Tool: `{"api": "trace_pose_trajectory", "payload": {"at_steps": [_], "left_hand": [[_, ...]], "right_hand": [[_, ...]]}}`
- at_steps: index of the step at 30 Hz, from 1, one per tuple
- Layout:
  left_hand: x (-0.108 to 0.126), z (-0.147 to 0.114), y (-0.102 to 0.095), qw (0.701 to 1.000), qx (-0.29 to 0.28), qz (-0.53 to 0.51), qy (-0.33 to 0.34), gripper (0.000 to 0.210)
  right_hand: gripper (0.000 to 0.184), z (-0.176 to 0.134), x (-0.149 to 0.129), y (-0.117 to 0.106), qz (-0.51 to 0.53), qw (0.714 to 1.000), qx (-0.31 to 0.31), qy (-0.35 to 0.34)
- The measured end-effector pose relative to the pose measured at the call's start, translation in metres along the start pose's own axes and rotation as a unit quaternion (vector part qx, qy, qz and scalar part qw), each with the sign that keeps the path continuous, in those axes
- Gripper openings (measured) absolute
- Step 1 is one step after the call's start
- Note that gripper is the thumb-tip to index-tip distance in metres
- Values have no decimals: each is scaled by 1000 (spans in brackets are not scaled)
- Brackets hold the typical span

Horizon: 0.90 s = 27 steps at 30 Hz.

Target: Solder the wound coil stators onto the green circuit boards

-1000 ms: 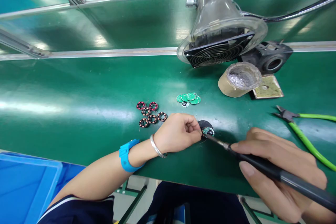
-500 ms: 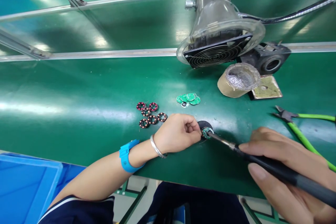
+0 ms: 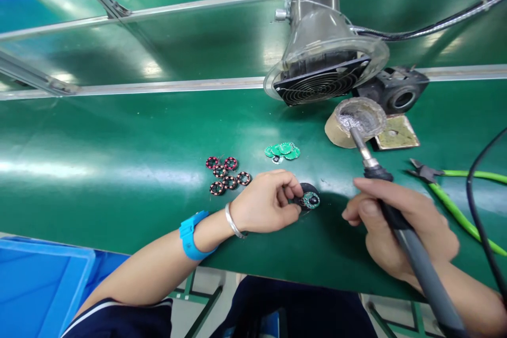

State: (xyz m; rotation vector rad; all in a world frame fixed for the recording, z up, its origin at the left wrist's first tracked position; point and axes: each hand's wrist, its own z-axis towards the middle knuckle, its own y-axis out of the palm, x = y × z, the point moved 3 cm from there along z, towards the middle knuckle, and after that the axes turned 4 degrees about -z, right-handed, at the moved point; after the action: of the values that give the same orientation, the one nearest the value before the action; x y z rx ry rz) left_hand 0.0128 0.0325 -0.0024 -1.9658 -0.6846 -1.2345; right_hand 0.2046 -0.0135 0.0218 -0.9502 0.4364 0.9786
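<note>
In the head view, my left hand [image 3: 273, 200] has its thumb and curled forefinger at the left edge of a small round circuit board [image 3: 311, 200], gripping it there. The board is green with a dark middle and lies on a black disc [image 3: 309, 188]. My right hand [image 3: 404, 227] is wrapped around the dark handle of a soldering iron [image 3: 412, 259]. The iron's tip dips into a round tan pot [image 3: 340, 134] with silvery material inside. Fine detail between the left fingertips is hard to make out.
Several wound copper coils [image 3: 229, 182] and several green round boards [image 3: 285, 148] lie left of the pot. A fume extractor [image 3: 322, 82] hangs above. A sponge tray [image 3: 396, 133], iron stand [image 3: 402, 94] and green-handled cutters [image 3: 447, 198] are at right. A blue bin [image 3: 43, 280] stands lower left.
My right hand has moved the soldering iron from the round board up to the pot. My left finger and thumb have spread slightly at the board's edge, and the board's middle shows now.
</note>
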Motion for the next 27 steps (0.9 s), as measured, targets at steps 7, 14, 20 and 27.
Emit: {"api": "trace_pose_trajectory", "payload": {"at_steps": [7, 14, 20, 27], "left_hand": [[1, 1, 11, 974, 16, 205, 92, 40], [-2, 16, 4, 967, -36, 164, 190, 32], [-1, 15, -11, 958, -68, 139, 240, 28], [6, 1, -12, 956, -54, 141, 251, 17]], "right_hand": [[21, 6, 0, 13, -117, 992, -39, -30], [27, 5, 5, 25, -94, 990, -82, -59], [29, 7, 2, 29, -92, 987, -97, -91], [29, 5, 4, 31, -90, 984, -112, -102]]}}
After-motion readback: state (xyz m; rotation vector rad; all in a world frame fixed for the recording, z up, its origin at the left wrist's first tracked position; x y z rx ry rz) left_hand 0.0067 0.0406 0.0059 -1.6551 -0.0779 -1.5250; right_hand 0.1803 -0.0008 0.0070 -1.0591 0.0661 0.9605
